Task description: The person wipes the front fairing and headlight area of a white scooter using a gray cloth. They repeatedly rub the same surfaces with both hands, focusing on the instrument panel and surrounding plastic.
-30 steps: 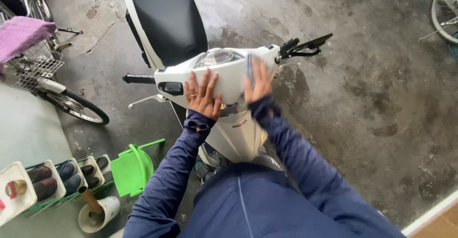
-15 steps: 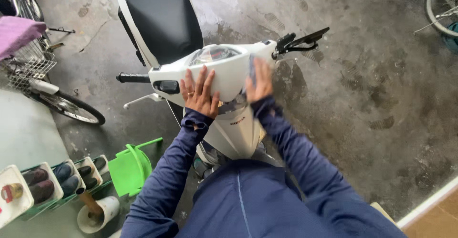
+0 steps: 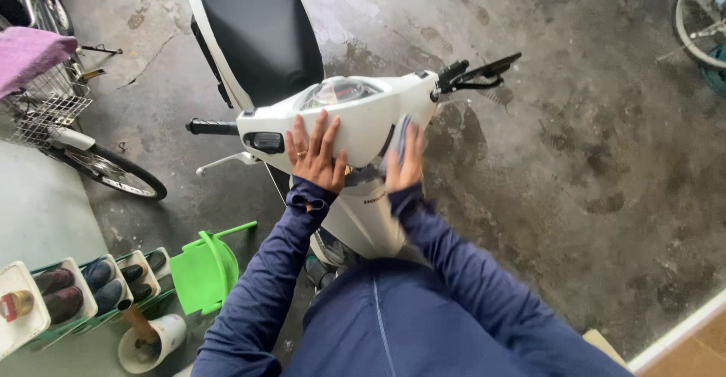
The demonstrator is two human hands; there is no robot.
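A white scooter (image 3: 355, 112) with a black seat (image 3: 257, 29) stands in front of me, its handlebar cover facing me. My left hand (image 3: 316, 154) lies flat with fingers spread on the white front cover, a ring on one finger. My right hand (image 3: 404, 161) presses a greyish-blue cloth (image 3: 399, 136) against the cover's right side, below the black brake lever (image 3: 476, 74). Both arms are in dark blue sleeves.
A bicycle with a wire basket (image 3: 45, 108) and a purple cloth (image 3: 30, 55) stands at the left. A green dustpan (image 3: 203, 271), a shoe rack (image 3: 83, 290) and a white bucket (image 3: 151, 339) sit at lower left. Another bicycle wheel (image 3: 699, 21) is at upper right. The concrete floor looks damp.
My right hand with the cloth has slid down and left along the cover's right side. My left hand stays flat on the cover.
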